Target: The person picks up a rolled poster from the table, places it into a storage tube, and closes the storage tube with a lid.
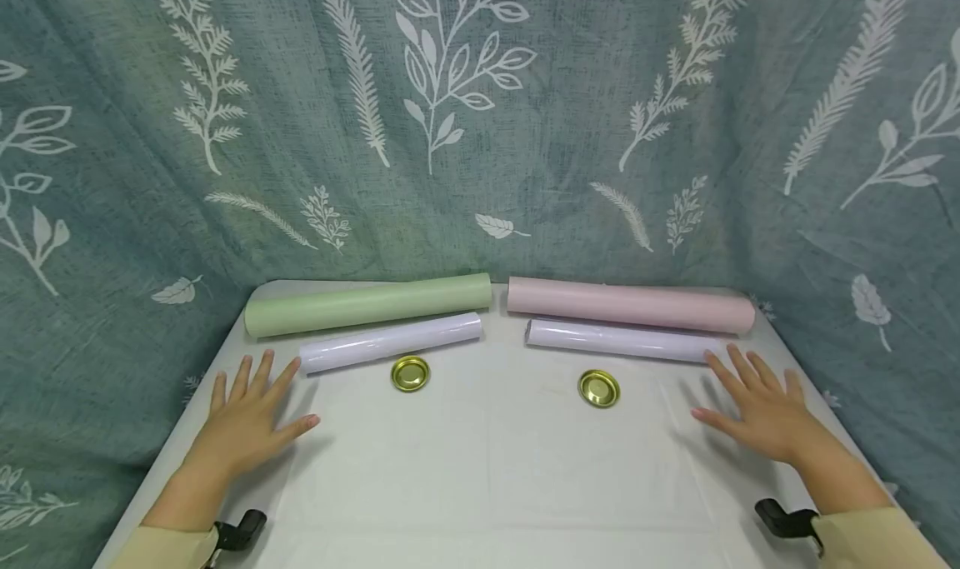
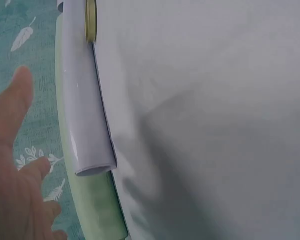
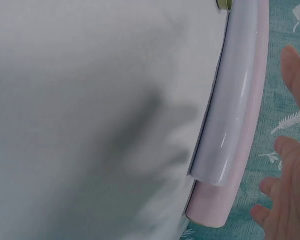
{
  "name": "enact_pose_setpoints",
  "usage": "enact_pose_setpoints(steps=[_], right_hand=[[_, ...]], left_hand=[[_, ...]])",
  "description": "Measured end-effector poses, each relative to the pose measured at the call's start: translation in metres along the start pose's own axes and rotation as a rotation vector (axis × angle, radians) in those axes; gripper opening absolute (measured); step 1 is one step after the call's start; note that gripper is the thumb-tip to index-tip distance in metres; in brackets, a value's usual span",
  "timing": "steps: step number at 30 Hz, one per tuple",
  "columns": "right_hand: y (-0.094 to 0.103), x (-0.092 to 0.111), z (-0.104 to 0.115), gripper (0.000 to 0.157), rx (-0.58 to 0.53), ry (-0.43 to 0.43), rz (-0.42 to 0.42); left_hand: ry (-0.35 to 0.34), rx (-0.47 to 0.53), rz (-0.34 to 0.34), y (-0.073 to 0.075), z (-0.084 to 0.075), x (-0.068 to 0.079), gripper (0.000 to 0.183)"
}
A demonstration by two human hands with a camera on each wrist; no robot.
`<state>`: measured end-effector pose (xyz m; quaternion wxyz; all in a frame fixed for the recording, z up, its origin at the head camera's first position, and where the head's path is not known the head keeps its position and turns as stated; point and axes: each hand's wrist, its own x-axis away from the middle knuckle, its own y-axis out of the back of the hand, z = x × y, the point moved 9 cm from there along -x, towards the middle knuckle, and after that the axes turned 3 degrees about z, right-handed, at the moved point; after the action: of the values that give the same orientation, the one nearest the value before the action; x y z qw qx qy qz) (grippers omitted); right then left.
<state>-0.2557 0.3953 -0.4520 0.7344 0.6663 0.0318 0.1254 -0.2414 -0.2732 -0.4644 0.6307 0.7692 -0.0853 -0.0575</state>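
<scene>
My left hand (image 1: pixel 243 423) is spread over the left side of the table, fingers straight and holding nothing. Its index fingertip comes close to the near end of a glossy white roll (image 1: pixel 390 343). Behind that roll lies a thicker green roll (image 1: pixel 367 305). On the right, my other hand (image 1: pixel 765 415) is likewise spread and holds nothing, its fingertips by the end of a second white roll (image 1: pixel 622 340). A pink roll (image 1: pixel 630 305) lies behind that one. Two small round gold dishes, a left one (image 1: pixel 410 373) and a right one (image 1: pixel 599 388), sit in front of the white rolls.
A white cloth covers the table (image 1: pixel 487 469). Blue-green curtain (image 1: pixel 555 136) with white leaf prints hangs behind it and along both sides. Black wrist straps, one on the left (image 1: pixel 243 530) and one on the right (image 1: pixel 783 519), sit at the sleeve cuffs.
</scene>
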Motion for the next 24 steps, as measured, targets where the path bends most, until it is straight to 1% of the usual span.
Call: enact_pose_setpoints(steps=[4,7,13,20,24], right_hand=[[0.002,-0.008,0.006,0.098,0.001,0.007,-0.012],[0.003,-0.013,0.010,0.098,-0.022,0.014,-0.022],[0.007,-0.024,0.020,0.094,-0.050,0.051,-0.039],[0.011,-0.041,0.031,0.092,-0.069,0.072,-0.040],[0.014,-0.051,0.037,0.091,-0.072,0.077,-0.036]], left_hand=[[-0.020,-0.007,-0.005,0.001,-0.006,-0.008,0.094],[-0.030,-0.015,-0.005,0.000,-0.011,-0.015,0.094],[-0.058,0.001,-0.024,0.001,-0.023,-0.031,0.092],[-0.067,-0.012,-0.028,-0.004,-0.027,-0.046,0.092],[-0.073,-0.010,-0.036,-0.002,-0.030,-0.057,0.091]])
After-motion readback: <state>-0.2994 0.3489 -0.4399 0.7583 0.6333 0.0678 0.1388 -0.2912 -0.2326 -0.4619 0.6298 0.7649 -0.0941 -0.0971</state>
